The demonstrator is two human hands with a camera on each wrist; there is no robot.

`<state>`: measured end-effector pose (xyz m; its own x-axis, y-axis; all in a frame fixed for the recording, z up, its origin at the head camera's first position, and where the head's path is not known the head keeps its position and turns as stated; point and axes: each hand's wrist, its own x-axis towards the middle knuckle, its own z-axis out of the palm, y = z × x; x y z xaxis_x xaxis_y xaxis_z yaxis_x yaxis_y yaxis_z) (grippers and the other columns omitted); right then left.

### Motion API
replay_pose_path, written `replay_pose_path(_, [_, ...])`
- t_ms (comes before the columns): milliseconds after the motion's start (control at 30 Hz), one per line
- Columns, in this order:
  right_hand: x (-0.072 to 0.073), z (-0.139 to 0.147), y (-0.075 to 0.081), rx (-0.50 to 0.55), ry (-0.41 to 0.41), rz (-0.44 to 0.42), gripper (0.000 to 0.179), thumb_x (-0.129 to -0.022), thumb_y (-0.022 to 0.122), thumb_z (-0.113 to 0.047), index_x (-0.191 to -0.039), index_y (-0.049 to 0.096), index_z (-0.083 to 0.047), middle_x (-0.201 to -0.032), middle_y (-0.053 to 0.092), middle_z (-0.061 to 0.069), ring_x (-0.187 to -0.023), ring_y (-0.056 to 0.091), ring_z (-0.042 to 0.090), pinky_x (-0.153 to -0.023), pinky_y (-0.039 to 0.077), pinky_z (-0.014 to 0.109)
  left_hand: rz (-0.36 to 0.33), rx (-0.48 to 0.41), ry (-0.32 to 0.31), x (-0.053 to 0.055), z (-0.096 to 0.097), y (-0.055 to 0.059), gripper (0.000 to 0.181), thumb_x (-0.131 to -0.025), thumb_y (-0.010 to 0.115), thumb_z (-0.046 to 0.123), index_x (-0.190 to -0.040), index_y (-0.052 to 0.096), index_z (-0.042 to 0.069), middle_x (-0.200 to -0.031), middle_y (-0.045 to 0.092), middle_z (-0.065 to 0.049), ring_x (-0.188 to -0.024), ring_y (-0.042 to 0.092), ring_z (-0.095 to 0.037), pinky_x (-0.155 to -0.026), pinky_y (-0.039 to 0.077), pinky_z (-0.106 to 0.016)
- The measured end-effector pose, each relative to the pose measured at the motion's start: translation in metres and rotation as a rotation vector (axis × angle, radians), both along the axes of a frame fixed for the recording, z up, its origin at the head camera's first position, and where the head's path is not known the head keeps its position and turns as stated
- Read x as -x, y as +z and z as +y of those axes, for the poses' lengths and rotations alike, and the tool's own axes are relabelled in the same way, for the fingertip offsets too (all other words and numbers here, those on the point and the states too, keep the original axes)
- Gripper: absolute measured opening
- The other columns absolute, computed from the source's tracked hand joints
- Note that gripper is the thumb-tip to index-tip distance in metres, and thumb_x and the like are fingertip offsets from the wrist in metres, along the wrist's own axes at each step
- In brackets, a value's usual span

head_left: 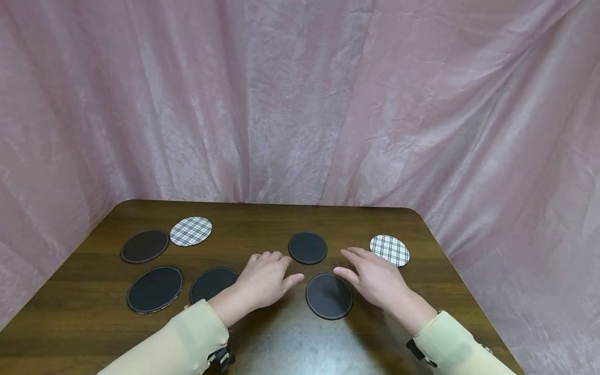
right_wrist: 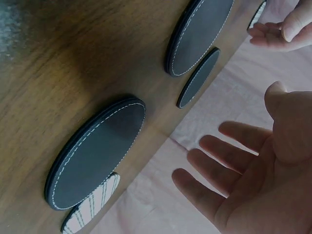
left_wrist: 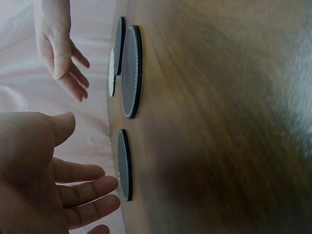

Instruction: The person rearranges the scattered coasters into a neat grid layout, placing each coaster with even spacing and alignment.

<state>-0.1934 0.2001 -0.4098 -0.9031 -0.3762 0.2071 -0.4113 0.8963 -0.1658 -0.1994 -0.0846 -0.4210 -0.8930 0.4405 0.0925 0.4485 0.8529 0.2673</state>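
My left hand [head_left: 263, 280] hovers over the middle of the table, palm down with its fingers extended, holding nothing. It partly covers a round black coaster [head_left: 210, 282]. My right hand [head_left: 377, 276] also hovers with fingers extended, between a grey-black coaster [head_left: 329, 297] and a white plaid coaster [head_left: 390, 250]. Another dark coaster [head_left: 307, 248] lies behind, between the two hands. In the right wrist view a dark coaster [right_wrist: 97, 153] with white edge stitching lies beside a plaid one [right_wrist: 93, 205]; the right hand hides that dark one in the head view.
On the left of the brown wooden table [head_left: 262, 219] lie a brown-black coaster [head_left: 144, 246], a plaid coaster [head_left: 191, 231] and a black coaster [head_left: 154, 289]. A pink curtain [head_left: 290, 104] hangs behind the table's back edge and along its sides.
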Motion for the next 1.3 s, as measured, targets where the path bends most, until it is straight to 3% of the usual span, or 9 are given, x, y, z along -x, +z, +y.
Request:
replay_pose_path(167, [-0.007,0.004,0.001,-0.011,-0.003,-0.005,0.055,-0.109,0.065,-0.054,-0.141,0.075,-0.01,-0.135,0.075,0.01,-0.122,0.073,0.033,-0.092,0.06,0.056,-0.021,-0.02,-0.01,-0.005,0.003,0.0,0.051,-0.109,0.068,0.049,-0.132,0.074,0.004,-0.116,0.074,-0.01,-0.111,0.068,-0.033,-0.101,0.048,-0.057])
replay_pose_path(400, [-0.013,0.007,-0.002,-0.016,-0.043,-0.028,0.051,-0.105,0.07,-0.056,-0.131,0.079,-0.013,-0.114,0.076,0.003,-0.103,0.076,0.026,-0.082,0.06,0.051,-0.016,-0.065,-0.032,-0.009,0.006,-0.005,0.046,-0.107,0.075,0.042,-0.131,0.074,0.003,-0.107,0.075,-0.008,-0.106,0.07,-0.032,-0.095,0.052,-0.054])
replay_pose_path(600, [-0.017,0.008,-0.005,0.005,-0.076,-0.048,0.034,-0.102,0.078,-0.048,-0.111,0.079,-0.016,-0.084,0.059,-0.012,-0.075,0.059,0.009,-0.068,0.053,0.04,-0.012,-0.093,-0.061,-0.013,0.007,-0.011,0.038,-0.103,0.08,0.034,-0.126,0.075,0.004,-0.095,0.07,-0.001,-0.097,0.067,-0.028,-0.089,0.054,-0.051])
replay_pose_path(900, [-0.021,0.009,-0.006,0.083,-0.129,-0.151,0.031,-0.101,0.082,-0.039,-0.118,0.082,-0.012,-0.082,0.064,-0.015,-0.074,0.058,0.005,-0.072,0.053,0.039,-0.047,-0.123,-0.082,-0.015,0.011,-0.015,0.034,-0.1,0.085,0.032,-0.119,0.076,0.005,-0.084,0.064,0.006,-0.086,0.065,-0.02,-0.082,0.055,-0.045])
replay_pose_path(1133, [-0.021,0.011,-0.007,0.125,-0.154,-0.195,0.016,-0.1,0.083,-0.035,-0.104,0.083,-0.02,-0.083,0.069,-0.015,-0.076,0.062,0.004,-0.072,0.054,0.039,-0.083,-0.156,-0.068,-0.013,0.014,-0.019,0.029,-0.099,0.085,0.031,-0.113,0.076,0.007,-0.08,0.063,0.01,-0.077,0.062,-0.012,-0.074,0.054,-0.038])
replay_pose_path(1300, [-0.019,0.015,-0.009,0.187,-0.157,-0.272,0.011,-0.101,0.082,-0.033,-0.096,0.082,-0.023,-0.072,0.067,-0.014,-0.066,0.062,0.004,-0.069,0.051,0.039,-0.107,-0.184,-0.058,-0.011,0.015,-0.02,0.026,-0.099,0.085,0.029,-0.11,0.076,0.008,-0.081,0.065,0.01,-0.074,0.062,-0.008,-0.072,0.054,-0.037])
